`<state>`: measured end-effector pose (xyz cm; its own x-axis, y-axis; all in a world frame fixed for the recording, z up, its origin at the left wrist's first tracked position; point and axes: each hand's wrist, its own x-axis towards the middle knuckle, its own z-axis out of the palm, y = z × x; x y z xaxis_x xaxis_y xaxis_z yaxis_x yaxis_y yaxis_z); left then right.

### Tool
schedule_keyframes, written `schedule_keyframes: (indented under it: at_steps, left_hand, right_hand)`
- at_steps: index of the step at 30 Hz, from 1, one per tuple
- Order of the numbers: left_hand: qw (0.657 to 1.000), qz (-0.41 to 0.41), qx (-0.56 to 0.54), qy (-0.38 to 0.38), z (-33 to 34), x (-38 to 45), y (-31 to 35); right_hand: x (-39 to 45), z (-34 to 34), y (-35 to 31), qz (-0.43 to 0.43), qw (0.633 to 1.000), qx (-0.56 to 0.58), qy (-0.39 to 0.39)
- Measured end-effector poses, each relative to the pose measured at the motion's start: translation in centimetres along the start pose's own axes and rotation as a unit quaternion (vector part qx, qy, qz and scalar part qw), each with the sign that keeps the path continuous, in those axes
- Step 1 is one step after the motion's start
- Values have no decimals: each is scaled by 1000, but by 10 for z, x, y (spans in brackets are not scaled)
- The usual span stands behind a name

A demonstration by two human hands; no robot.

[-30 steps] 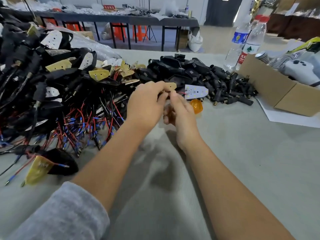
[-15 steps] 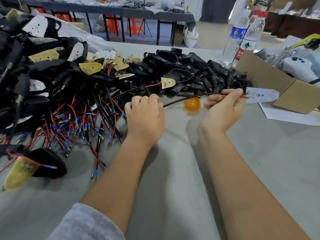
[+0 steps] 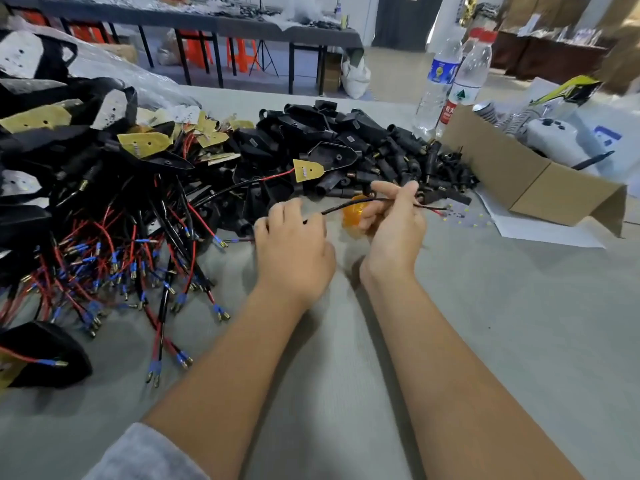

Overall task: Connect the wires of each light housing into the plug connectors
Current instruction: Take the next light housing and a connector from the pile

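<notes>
My left hand (image 3: pixel 294 247) pinches one end of a black sleeved wire (image 3: pixel 349 204) just above the grey table. My right hand (image 3: pixel 394 223) grips the same wire farther right; its red and black leads run on to a blurred white LED board (image 3: pixel 465 216) that sticks out past my fingers. An orange lens (image 3: pixel 353 214) lies between my hands, partly hidden by the right one. Behind them is a heap of black plug connectors (image 3: pixel 398 157). At the left is a pile of black light housings with yellow boards and red and black wires (image 3: pixel 114 237).
A cardboard box (image 3: pixel 512 174) stands at the right on white paper (image 3: pixel 543 233). Two water bottles (image 3: pixel 460 81) stand behind the connector heap. One housing with a yellow board (image 3: pixel 31 358) lies near the left front edge. Grey cloth stretches in front of my arms.
My right hand has drawn back toward the left hand with the wire and LED board. The left hand has closed on the wire's other end.
</notes>
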<state>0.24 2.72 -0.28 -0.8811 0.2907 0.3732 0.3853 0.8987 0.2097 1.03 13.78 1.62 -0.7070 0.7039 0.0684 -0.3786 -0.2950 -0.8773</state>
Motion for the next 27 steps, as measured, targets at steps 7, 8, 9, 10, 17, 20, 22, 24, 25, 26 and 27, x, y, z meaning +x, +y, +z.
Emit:
schedule_keyframes:
  at_steps: [7, 8, 9, 10, 17, 20, 22, 24, 25, 26, 27]
  left_hand:
    - [986, 82, -142, 36, -4, 4, -4]
    - [977, 112, -172, 47, -6, 2, -3]
    - [970, 130, -197, 56, -7, 0, -2]
    - [965, 122, -223, 61, -8, -1, -3]
    - [981, -94, -144, 89, -11, -1, -20]
    - [991, -105, -80, 22, -10, 1, -23]
    - [987, -94, -122, 37, -11, 2, -20]
    - [966, -87, -240, 42, -14, 1, -15]
    - [950, -84, -299, 34, -13, 1, -14]
    - [939, -83, -334, 23, -13, 1, -13]
    - [935, -85, -343, 14, -13, 0, -12]
  right_hand:
    - [6, -5, 0, 58, 996, -29, -54]
    - [3, -2, 3, 48, 990, -91, -98]
    - [1, 0, 6, 32, 978, -153, -136]
    - [0, 1, 9, 17, 964, -207, -167]
    - [-7, 3, 7, 56, 962, -208, -168]
    - [-7, 1, 3, 65, 970, -171, -158]
    - [-5, -1, 2, 54, 971, -172, -158]
    - [-4, -2, 2, 35, 968, -193, -156]
    - [-4, -3, 3, 26, 965, -207, -160]
    - [-4, -3, 3, 20, 961, -220, -167]
    - [-5, -2, 3, 18, 955, -235, -177]
